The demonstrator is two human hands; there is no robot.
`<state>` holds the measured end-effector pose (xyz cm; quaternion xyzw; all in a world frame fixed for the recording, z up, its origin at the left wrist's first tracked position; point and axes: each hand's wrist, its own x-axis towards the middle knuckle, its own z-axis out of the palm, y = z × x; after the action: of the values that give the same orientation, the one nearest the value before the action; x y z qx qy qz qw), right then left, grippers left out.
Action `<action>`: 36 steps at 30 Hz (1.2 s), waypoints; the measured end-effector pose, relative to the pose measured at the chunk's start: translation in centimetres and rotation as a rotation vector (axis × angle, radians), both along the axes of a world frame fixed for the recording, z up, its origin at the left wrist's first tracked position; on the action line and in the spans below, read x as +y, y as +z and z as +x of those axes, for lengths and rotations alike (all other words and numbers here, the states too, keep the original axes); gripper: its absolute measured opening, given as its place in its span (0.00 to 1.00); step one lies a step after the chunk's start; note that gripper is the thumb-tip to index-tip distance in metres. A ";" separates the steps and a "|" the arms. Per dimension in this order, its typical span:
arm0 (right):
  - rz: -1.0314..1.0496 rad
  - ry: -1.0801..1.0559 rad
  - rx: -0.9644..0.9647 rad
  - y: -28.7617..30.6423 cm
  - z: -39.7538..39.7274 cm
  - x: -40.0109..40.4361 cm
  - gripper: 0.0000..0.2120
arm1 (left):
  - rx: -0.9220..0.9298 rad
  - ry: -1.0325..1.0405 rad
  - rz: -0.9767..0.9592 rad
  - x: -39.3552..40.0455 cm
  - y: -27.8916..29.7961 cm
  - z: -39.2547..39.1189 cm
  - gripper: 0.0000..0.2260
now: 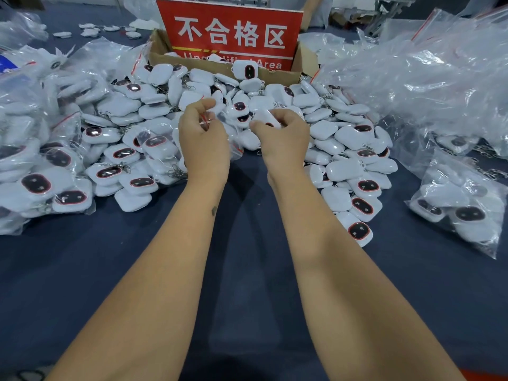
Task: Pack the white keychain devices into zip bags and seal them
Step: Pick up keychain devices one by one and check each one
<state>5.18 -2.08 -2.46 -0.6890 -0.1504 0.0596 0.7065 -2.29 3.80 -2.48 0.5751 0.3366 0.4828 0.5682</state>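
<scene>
A big heap of loose white keychain devices (341, 138) with dark oval faces covers the middle of the dark blue table. My left hand (203, 136) pinches the red-striped mouth of a clear zip bag (233, 141) just in front of the heap. My right hand (283, 136) grips one white keychain device (266, 118) at the bag's mouth, fingers curled round it. The bag hangs between both hands, partly hidden by them.
Filled zip bags (46, 160) pile up at the left and a few bagged devices (461, 204) lie at the right. Empty clear bags (428, 67) heap at the back right. A cardboard box (277, 74) with a red sign (231, 34) stands behind the heap.
</scene>
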 end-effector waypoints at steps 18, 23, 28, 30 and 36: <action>0.158 0.153 -0.037 -0.1 0.0 0.0 0.05 | 0.083 -0.074 0.074 0.1 -0.7 0.2 0.14; 0.218 0.204 0.070 -0.2 0.2 0.0 0.06 | 0.068 -0.092 0.083 0.2 -0.7 0.1 0.17; 0.331 0.408 0.170 0.0 0.1 -0.1 0.07 | 0.087 -0.152 0.084 -0.1 -0.4 -0.1 0.17; 0.282 0.473 0.165 -0.2 -0.1 0.0 0.06 | 0.050 -0.181 0.018 -0.3 -0.2 -0.1 0.11; 0.223 0.466 0.145 -0.4 -0.2 0.1 0.12 | 0.047 -0.261 0.019 0.1 -0.1 -0.2 0.10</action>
<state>4.99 -2.01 -2.84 -0.5476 -0.2594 0.2528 0.7543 -2.47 3.92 -2.63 0.6307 0.2676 0.3943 0.6124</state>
